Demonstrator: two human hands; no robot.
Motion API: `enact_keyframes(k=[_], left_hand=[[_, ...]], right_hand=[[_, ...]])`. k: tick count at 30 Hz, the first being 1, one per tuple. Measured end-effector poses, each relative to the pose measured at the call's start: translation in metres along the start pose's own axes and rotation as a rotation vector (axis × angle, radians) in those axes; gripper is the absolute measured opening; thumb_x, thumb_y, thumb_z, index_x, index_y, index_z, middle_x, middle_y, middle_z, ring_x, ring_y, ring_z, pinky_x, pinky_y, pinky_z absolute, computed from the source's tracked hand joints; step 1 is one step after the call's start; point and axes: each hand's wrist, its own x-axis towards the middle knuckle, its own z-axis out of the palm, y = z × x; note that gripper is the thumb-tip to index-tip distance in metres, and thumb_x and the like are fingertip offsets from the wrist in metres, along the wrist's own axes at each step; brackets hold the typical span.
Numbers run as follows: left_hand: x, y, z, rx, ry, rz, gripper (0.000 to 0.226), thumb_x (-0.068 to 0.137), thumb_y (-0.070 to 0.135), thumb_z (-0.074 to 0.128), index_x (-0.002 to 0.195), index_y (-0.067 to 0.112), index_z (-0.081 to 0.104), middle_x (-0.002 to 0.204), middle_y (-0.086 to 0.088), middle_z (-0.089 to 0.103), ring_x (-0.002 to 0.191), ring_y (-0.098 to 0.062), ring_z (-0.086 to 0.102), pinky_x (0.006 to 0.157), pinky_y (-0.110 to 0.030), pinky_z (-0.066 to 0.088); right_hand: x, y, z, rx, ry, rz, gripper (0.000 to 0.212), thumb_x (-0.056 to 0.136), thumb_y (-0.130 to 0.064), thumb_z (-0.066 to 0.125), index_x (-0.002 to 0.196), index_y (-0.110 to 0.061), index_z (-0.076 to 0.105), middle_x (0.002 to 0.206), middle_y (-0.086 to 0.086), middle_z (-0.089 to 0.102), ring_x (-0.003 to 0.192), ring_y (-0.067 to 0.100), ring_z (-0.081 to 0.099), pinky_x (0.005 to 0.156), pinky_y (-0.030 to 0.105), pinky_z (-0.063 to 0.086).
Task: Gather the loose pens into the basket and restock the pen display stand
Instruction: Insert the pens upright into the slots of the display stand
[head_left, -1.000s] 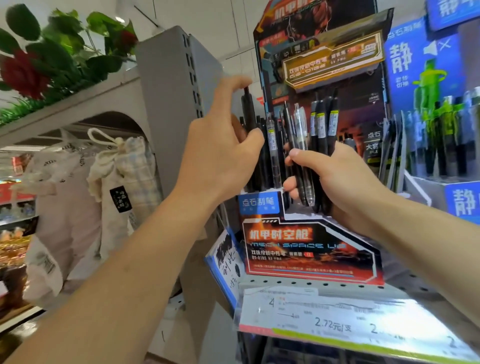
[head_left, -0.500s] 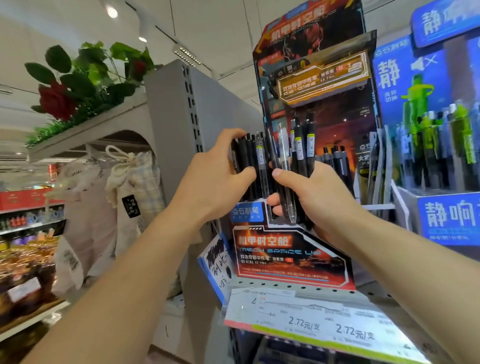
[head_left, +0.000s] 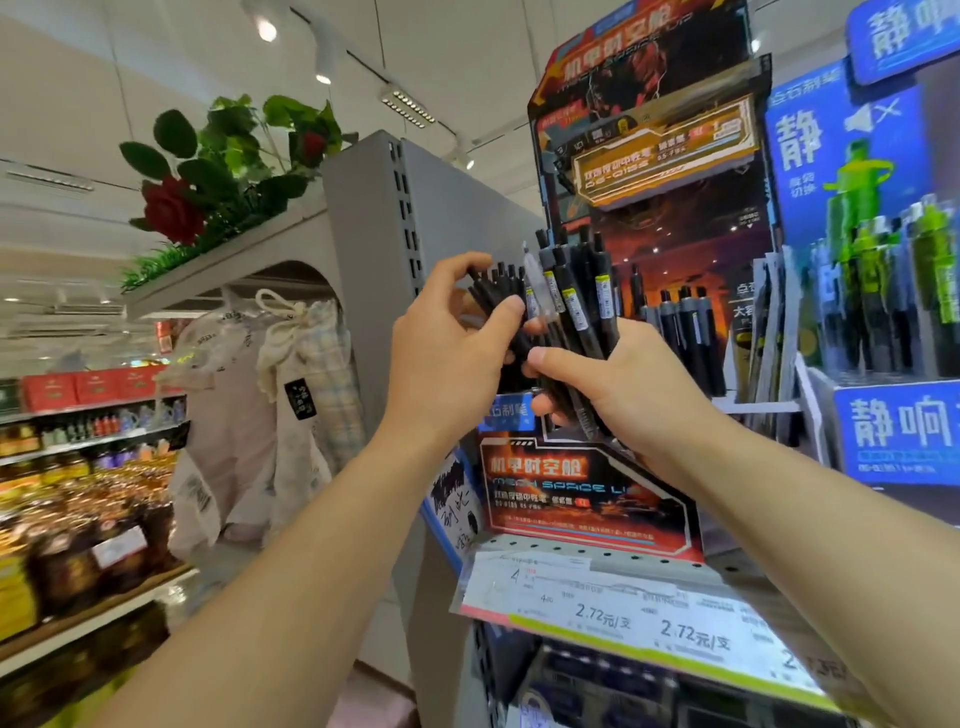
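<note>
From the head camera, both hands are raised in front of a black-and-orange pen display stand that sits on a shelf at about 3 o'clock from frame centre. The right hand has its fingers curled round a fanned bundle of black pens, thumb laid across the barrels, the pen tops pointing up toward 12 o'clock. The left hand, just at 9 o'clock of the bundle, pinches the leftmost black pens between thumb and curled fingers. Behind the bundle, the stand's rear compartment holds a few more upright dark pens. At 3 o'clock of the stand, a blue display box carries upright green-and-black pens. Along the shelf edge at 6 o'clock runs a price label strip reading 2.72. Toward 9 o'clock, drawstring cloth bags hang beneath an arched shelf topped by an artificial rose. The basket cannot be seen.
</note>
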Motion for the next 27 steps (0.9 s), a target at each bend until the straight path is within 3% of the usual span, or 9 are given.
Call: enact_keyframes(k=[2, 5, 9, 12, 15, 21, 24, 27], left_hand=[[0.000, 0.002, -0.002, -0.003, 0.033, -0.010, 0.041, 0.090, 0.034, 0.069, 0.128, 0.041, 0.058, 0.084, 0.026, 0.067, 0.080, -0.001, 0.068, 0.075, -0.043, 0.062], [0.001, 0.006, -0.005, -0.069, 0.067, 0.015, 0.058, 0.092, 0.028, 0.068, 0.142, 0.043, 0.044, 0.079, 0.027, 0.065, 0.078, -0.017, 0.071, 0.069, -0.045, 0.063], [0.005, 0.006, -0.009, -0.207, 0.174, 0.050, 0.050, 0.094, 0.018, 0.068, 0.131, 0.037, 0.042, 0.091, 0.019, 0.071, 0.073, -0.013, 0.073, 0.055, -0.029, 0.060], [0.007, 0.004, -0.015, -0.138, 0.233, 0.097, 0.042, 0.093, 0.018, 0.069, 0.117, 0.041, 0.043, 0.092, 0.020, 0.069, 0.074, -0.008, 0.070, 0.051, -0.023, 0.056], [0.007, 0.002, -0.020, -0.090, 0.215, 0.070, 0.039, 0.093, 0.023, 0.070, 0.110, 0.047, 0.045, 0.091, 0.013, 0.069, 0.075, -0.011, 0.070, 0.051, -0.026, 0.057], [0.013, 0.003, -0.020, -0.004, 0.114, 0.076, 0.033, 0.093, 0.028, 0.070, 0.120, 0.035, 0.053, 0.099, 0.007, 0.068, 0.069, -0.010, 0.072, 0.054, -0.023, 0.057], [0.017, 0.006, -0.021, 0.066, 0.038, 0.086, 0.030, 0.094, 0.030, 0.066, 0.119, 0.042, 0.055, 0.097, 0.014, 0.065, 0.069, -0.007, 0.070, 0.056, -0.028, 0.060], [0.022, 0.007, -0.020, 0.130, -0.072, 0.063, 0.034, 0.094, 0.030, 0.063, 0.121, 0.048, 0.057, 0.086, 0.015, 0.064, 0.070, -0.009, 0.066, 0.068, -0.040, 0.062]], right_hand=[[-0.001, 0.000, 0.000, 0.007, 0.021, 0.005, 0.013, 0.097, -0.014, 0.067, 0.108, -0.021, 0.069, 0.081, 0.002, 0.079, 0.063, 0.020, 0.074, 0.058, 0.028, 0.061], [-0.001, 0.002, 0.000, 0.016, 0.078, 0.038, 0.012, 0.098, -0.016, 0.065, 0.107, -0.022, 0.070, 0.079, 0.000, 0.078, 0.065, 0.018, 0.075, 0.056, 0.028, 0.060], [0.001, 0.003, -0.001, 0.006, 0.150, 0.065, 0.013, 0.099, -0.015, 0.063, 0.102, -0.026, 0.070, 0.081, 0.001, 0.075, 0.060, 0.013, 0.072, 0.049, 0.022, 0.053], [0.003, 0.002, -0.002, -0.012, 0.163, 0.065, 0.012, 0.099, -0.015, 0.063, 0.101, -0.024, 0.069, 0.073, 0.000, 0.071, 0.052, 0.009, 0.066, 0.048, 0.021, 0.051], [0.003, 0.002, -0.003, -0.016, 0.175, 0.070, 0.011, 0.099, -0.014, 0.063, 0.102, -0.023, 0.069, 0.074, 0.001, 0.070, 0.050, 0.009, 0.063, 0.049, 0.023, 0.052], [0.003, 0.002, -0.003, -0.034, 0.189, 0.087, 0.008, 0.098, -0.015, 0.064, 0.102, -0.022, 0.066, 0.066, 0.002, 0.068, 0.046, 0.006, 0.062, 0.046, 0.021, 0.051], [0.003, 0.003, -0.003, -0.036, 0.187, 0.091, 0.005, 0.097, -0.016, 0.067, 0.094, -0.020, 0.065, 0.065, 0.001, 0.069, 0.047, 0.006, 0.063, 0.046, 0.022, 0.053], [0.003, 0.004, -0.003, -0.042, 0.193, 0.087, 0.003, 0.096, -0.017, 0.069, 0.097, -0.019, 0.066, 0.070, 0.001, 0.071, 0.055, 0.009, 0.068, 0.055, 0.028, 0.061]])
